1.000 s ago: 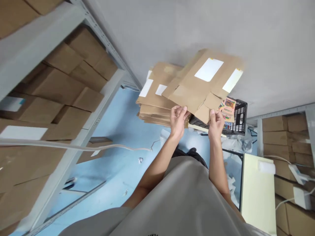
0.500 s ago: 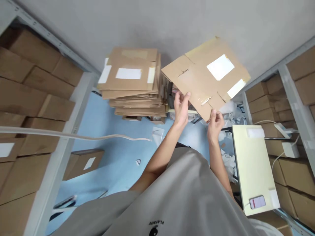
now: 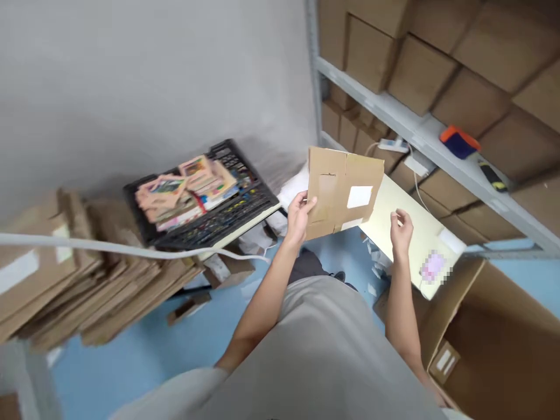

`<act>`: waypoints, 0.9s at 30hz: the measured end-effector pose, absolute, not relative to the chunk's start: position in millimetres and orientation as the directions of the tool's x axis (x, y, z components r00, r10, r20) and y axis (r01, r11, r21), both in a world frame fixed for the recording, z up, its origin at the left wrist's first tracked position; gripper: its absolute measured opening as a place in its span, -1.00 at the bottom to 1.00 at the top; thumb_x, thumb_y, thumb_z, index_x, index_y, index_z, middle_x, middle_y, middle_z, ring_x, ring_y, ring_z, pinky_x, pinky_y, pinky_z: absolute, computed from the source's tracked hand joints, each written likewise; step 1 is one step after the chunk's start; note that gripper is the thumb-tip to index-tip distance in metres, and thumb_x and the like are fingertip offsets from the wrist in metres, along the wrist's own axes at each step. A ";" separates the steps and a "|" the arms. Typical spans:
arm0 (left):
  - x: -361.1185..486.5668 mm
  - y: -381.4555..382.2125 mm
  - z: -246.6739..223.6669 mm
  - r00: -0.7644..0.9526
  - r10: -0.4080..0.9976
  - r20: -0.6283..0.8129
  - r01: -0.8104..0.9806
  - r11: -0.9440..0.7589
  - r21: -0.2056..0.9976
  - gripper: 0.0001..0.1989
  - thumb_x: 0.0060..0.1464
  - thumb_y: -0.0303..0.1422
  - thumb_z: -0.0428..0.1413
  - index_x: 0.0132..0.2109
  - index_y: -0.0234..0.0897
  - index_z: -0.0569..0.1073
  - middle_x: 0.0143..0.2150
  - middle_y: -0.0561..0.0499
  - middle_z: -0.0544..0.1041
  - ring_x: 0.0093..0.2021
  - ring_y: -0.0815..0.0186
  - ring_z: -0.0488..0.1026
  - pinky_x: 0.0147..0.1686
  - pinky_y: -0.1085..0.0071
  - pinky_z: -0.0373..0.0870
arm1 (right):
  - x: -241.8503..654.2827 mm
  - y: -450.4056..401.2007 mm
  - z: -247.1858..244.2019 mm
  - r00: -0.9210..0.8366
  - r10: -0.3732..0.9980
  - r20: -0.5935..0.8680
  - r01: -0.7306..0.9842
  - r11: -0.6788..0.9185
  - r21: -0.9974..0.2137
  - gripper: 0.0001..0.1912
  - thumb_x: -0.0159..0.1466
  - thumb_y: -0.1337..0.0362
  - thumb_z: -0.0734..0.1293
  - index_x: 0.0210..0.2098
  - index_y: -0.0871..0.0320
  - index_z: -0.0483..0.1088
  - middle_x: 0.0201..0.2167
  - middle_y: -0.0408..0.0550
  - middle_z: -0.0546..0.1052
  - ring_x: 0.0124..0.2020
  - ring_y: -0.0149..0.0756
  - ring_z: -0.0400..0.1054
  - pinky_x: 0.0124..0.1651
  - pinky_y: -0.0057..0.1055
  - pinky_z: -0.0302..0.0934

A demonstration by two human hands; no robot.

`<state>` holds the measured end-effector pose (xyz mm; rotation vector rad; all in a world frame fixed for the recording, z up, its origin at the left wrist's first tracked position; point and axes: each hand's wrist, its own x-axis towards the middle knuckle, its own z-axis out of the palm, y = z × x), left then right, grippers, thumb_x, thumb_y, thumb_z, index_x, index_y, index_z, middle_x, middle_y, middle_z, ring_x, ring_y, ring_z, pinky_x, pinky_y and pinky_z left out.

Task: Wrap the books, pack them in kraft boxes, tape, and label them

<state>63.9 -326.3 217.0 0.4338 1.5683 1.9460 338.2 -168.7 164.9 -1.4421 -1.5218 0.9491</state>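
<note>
A flat piece of brown cardboard (image 3: 335,195) with white labels is held up in front of me, its left edge pinched by my left hand (image 3: 300,217). My right hand (image 3: 401,230) is off the cardboard, to its right, above a pale yellow table (image 3: 389,201). Its fingers are curled together, and anything between them is too small to make out. On the table lies a phone, partly pixelated (image 3: 433,266).
Flattened cartons (image 3: 126,286) are stacked at the left. A black tray (image 3: 210,224) holds printed packets. Boxes fill the shelf (image 3: 385,111) at the right, with a large open box (image 3: 503,350) below. A white cord (image 3: 131,248) crosses the left side.
The view has turned right. My right hand has let go of the cardboard, which my left hand still holds, now more upright. The black tray and the large open box have come into view.
</note>
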 end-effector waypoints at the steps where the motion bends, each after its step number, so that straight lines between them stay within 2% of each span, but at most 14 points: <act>1: 69.8 -310.8 212.1 -0.725 0.676 -0.134 -0.252 -0.079 0.964 -0.52 -0.06 -0.03 0.48 -0.08 -0.18 0.64 -0.12 -0.05 0.76 -0.05 0.00 0.73 0.00 0.12 0.69 | 356.7 -157.6 155.3 0.057 0.998 0.021 0.396 -0.004 -0.918 -0.35 0.34 -0.14 0.35 0.22 0.21 0.51 0.35 0.42 0.57 0.30 0.14 0.53 0.30 0.11 0.48; 4: 81.6 -261.3 195.8 -0.570 0.799 -0.193 -0.276 0.035 0.961 -0.55 -0.07 -0.06 0.45 -0.08 -0.18 0.64 -0.11 -0.05 0.76 -0.08 0.04 0.72 0.00 0.13 0.68 | 403.5 -134.0 130.2 0.192 0.973 -0.131 0.385 -0.197 -0.901 -0.26 0.30 0.02 0.36 0.38 0.26 0.41 0.50 0.46 0.44 0.43 0.16 0.46 0.44 0.12 0.40; 7: 85.3 -207.5 179.2 -0.396 0.892 -0.219 -0.276 0.112 0.955 -0.56 -0.04 -0.07 0.44 -0.06 -0.18 0.63 -0.07 -0.06 0.75 -0.02 0.03 0.71 0.06 0.13 0.67 | 438.1 -121.6 117.2 0.229 0.959 -0.165 0.308 -0.232 -0.923 -0.27 0.26 0.09 0.36 0.37 0.23 0.40 0.44 0.40 0.51 0.42 0.09 0.49 0.46 0.06 0.39; 11: 83.8 -132.8 156.6 -0.277 0.951 -0.138 -0.162 0.095 0.982 -0.59 0.00 -0.08 0.41 -0.06 -0.18 0.62 0.00 -0.11 0.73 0.12 -0.04 0.68 0.21 0.06 0.64 | 462.9 -115.6 117.6 0.297 0.946 -0.131 0.215 -0.200 -0.956 -0.38 0.20 0.05 0.40 0.20 0.18 0.43 0.23 0.32 0.67 0.23 -0.02 0.60 0.39 -0.02 0.43; 14: 83.8 -81.7 134.5 -0.235 0.971 -0.053 -0.066 0.039 0.997 -0.56 0.05 -0.06 0.38 -0.01 -0.18 0.60 0.10 -0.17 0.71 0.22 -0.06 0.64 0.35 0.00 0.56 | 463.1 -114.1 119.5 0.406 0.897 -0.175 0.202 -0.275 -0.940 -0.50 0.13 0.05 0.44 0.00 0.11 0.41 -0.03 0.18 0.73 0.03 -0.07 0.63 0.24 -0.09 0.49; 18: 85.9 -33.5 96.8 -0.156 0.983 -0.096 -0.008 0.096 0.995 -0.57 0.13 -0.03 0.29 0.03 -0.17 0.55 0.07 -0.19 0.70 0.18 0.00 0.65 0.41 -0.07 0.50 | 445.0 -114.0 113.7 0.519 0.825 -0.224 0.224 -0.384 -0.896 -0.69 0.14 0.11 0.39 -0.16 0.02 0.32 -0.19 0.07 0.70 -0.05 -0.09 0.62 0.17 -0.10 0.50; 20: 85.4 -19.2 78.9 -0.101 0.987 -0.127 0.020 0.130 0.991 -0.62 0.15 -0.05 0.26 0.01 -0.17 0.53 0.07 -0.20 0.70 0.18 0.02 0.65 0.46 -0.12 0.44 | 432.7 -116.0 109.8 0.557 0.798 -0.229 0.236 -0.416 -0.878 -0.71 0.16 0.13 0.37 -0.14 0.02 0.33 -0.14 0.13 0.71 0.01 -0.05 0.62 0.22 -0.06 0.50; 24: 80.9 -3.6 56.4 0.022 0.984 -0.174 0.003 0.174 0.985 -0.64 0.16 -0.15 0.22 0.05 -0.17 0.55 0.19 -0.27 0.69 0.36 -0.05 0.59 0.54 -0.16 0.34 | 407.6 -121.4 107.2 0.601 0.777 -0.188 0.281 -0.425 -0.861 -0.57 0.25 0.11 0.31 0.07 0.13 0.42 0.16 0.33 0.67 0.24 -0.03 0.58 0.36 -0.02 0.44; 27: 80.2 0.5 51.4 0.075 0.979 -0.188 -0.004 0.188 0.982 -0.66 0.18 -0.18 0.21 0.06 -0.16 0.61 0.27 -0.25 0.68 0.51 -0.06 0.47 0.61 -0.13 0.25 | 393.0 -123.0 109.7 0.548 0.807 -0.222 0.334 -0.454 -0.826 -0.51 0.33 0.05 0.30 0.16 0.15 0.48 0.26 0.31 0.64 0.33 -0.03 0.52 0.40 0.00 0.43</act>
